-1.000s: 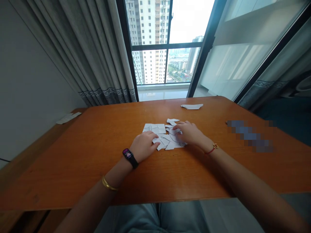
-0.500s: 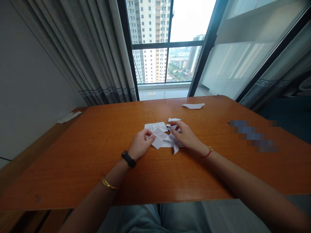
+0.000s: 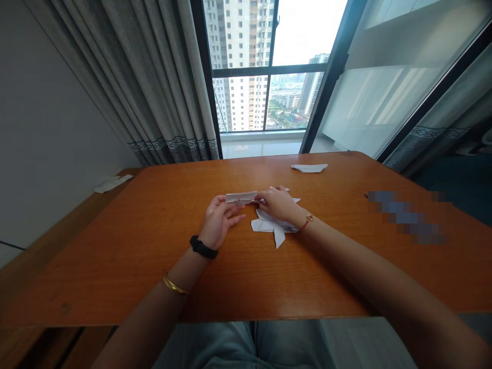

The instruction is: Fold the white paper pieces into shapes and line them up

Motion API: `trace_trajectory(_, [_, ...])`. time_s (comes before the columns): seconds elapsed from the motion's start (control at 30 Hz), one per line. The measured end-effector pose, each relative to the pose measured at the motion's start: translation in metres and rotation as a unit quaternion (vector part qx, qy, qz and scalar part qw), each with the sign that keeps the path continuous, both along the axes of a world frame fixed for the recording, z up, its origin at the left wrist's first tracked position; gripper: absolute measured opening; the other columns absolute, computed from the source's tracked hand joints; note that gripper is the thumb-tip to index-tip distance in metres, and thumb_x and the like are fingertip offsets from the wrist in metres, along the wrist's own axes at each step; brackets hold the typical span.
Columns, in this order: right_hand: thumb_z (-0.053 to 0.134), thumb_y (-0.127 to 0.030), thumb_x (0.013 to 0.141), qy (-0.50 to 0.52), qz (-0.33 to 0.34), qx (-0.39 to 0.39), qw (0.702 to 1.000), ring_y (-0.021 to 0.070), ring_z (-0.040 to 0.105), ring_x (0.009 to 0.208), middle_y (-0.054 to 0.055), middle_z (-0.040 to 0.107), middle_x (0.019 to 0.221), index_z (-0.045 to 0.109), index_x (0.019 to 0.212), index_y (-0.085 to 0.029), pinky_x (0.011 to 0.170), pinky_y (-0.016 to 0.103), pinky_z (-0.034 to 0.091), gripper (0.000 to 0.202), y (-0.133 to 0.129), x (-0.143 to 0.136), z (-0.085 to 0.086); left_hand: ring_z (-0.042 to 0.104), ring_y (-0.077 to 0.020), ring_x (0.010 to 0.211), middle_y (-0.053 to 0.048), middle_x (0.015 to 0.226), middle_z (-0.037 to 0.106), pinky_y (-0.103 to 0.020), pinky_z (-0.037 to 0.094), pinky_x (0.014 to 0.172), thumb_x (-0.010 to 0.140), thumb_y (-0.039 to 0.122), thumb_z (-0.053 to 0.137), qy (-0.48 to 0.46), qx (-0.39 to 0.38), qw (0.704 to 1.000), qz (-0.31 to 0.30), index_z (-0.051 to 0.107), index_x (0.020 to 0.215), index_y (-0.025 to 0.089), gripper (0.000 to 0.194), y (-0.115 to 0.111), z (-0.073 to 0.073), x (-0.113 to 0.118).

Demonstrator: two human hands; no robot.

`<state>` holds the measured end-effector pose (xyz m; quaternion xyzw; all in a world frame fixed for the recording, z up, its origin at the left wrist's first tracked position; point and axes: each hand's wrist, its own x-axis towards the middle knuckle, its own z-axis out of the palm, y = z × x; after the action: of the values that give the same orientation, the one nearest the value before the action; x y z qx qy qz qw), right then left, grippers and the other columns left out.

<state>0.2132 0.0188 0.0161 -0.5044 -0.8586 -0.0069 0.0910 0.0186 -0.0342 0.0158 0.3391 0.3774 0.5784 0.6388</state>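
Above the wooden table [image 3: 154, 277], the left hand [image 3: 218, 221] and right hand [image 3: 278, 204] pinch opposite ends of a folded paper strip [image 3: 241, 197], seemingly mid-fold, while a folded paper piece [image 3: 269, 227] lies beneath the right wrist and another paper [image 3: 309, 167] rests near the far edge.

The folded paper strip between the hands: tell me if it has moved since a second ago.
Yes. The folded paper strip has been lifted off the paper pile on the table; the left hand and right hand hold its ends.
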Motion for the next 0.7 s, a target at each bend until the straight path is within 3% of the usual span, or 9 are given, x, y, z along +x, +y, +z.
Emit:
trace_trajectory(0.07, [0.045,-0.023,0.088,0.096,-0.028,0.014,0.995,0.0224,0.064,0.089,0.008,0.072,0.096,0.068,0.101,-0.021,0.084,0.036,0.038,0.027,-0.001,0.009,0.001,0.066,-0.0238,0.093,-0.006,0.092,0.067,-0.039,0.055,0.077,0.074,0.031,0.059,-0.06,0.007,0.998,-0.004,0.052,0.081,0.017,0.017,0.001,0.0,0.0])
trace_trajectory(0.13, [0.045,-0.023,0.087,0.231,-0.058,0.019,0.971,0.0203,0.064,0.088,0.007,0.072,0.099,0.068,0.102,-0.019,0.08,0.033,0.042,0.027,-0.004,0.019,0.004,0.064,-0.0237,0.095,-0.007,0.089,0.066,-0.039,0.053,0.081,0.075,0.035,0.059,-0.076,0.006,0.997,0.016,0.054,0.076,0.015,0.021,0.002,0.0,0.0])
trace_trajectory(0.2, [0.048,-0.025,0.085,0.381,-0.082,0.0,0.921,0.0185,0.063,0.085,0.008,0.071,0.098,0.068,0.101,-0.016,0.075,0.03,0.045,0.027,-0.008,0.029,0.007,0.063,-0.0202,0.093,-0.006,0.092,0.065,-0.034,0.052,0.083,0.07,0.026,0.068,-0.047,0.018,0.997,0.052,0.056,0.081,0.015,0.019,0.003,-0.002,0.002])
trace_trajectory(0.3, [0.056,-0.029,0.078,0.544,-0.115,-0.063,0.829,0.0148,0.06,0.067,0.005,0.068,0.08,0.067,0.096,-0.013,0.062,0.027,0.046,0.027,-0.019,0.035,0.013,0.063,-0.0171,0.093,-0.003,0.101,0.064,-0.032,0.051,0.085,0.06,0.004,0.072,-0.004,0.033,0.997,0.065,0.056,0.103,0.02,0.048,0.004,-0.005,0.004])
trace_trajectory(0.4, [0.063,-0.03,0.071,0.62,-0.163,-0.106,0.76,0.0099,0.052,0.054,0.0,0.061,0.067,0.067,0.093,-0.013,0.051,0.024,0.04,0.028,-0.03,0.035,0.016,0.065,-0.0175,0.09,-0.005,0.099,0.065,-0.033,0.052,0.084,0.062,-0.003,0.069,-0.021,-0.01,0.999,0.033,0.053,0.111,0.019,0.056,0.005,-0.008,0.004])
trace_trajectory(0.5, [0.067,-0.03,0.068,0.669,-0.181,-0.144,0.707,0.0078,0.05,0.05,-0.002,0.057,0.064,0.065,0.092,-0.014,0.046,0.021,0.037,0.029,-0.036,0.033,0.013,0.065,-0.0184,0.087,-0.01,0.098,0.067,-0.035,0.053,0.085,0.068,-0.003,0.064,-0.049,-0.077,0.996,-0.013,0.057,0.1,0.011,0.035,0.007,-0.011,0.002])
trace_trajectory(0.6, [0.072,-0.028,0.065,0.721,-0.148,-0.172,0.655,0.0071,0.052,0.049,-0.003,0.058,0.067,0.061,0.092,-0.016,0.044,0.02,0.039,0.031,-0.041,0.03,0.013,0.066,-0.0198,0.09,-0.014,0.101,0.067,-0.036,0.052,0.086,0.076,0.002,0.061,-0.082,-0.099,0.991,-0.031,0.059,0.095,0.009,0.02,0.009,-0.013,0.002])
trace_trajectory(0.7, [0.075,-0.025,0.064,0.762,-0.085,-0.228,0.6,0.007,0.054,0.049,-0.004,0.059,0.067,0.057,0.089,-0.018,0.044,0.019,0.044,0.031,-0.051,0.022,0.017,0.065,-0.021,0.097,-0.012,0.103,0.068,-0.039,0.05,0.092,0.08,0.006,0.06,-0.116,-0.073,0.99,-0.031,0.059,0.1,0.012,0.021,0.008,-0.014,0.006])
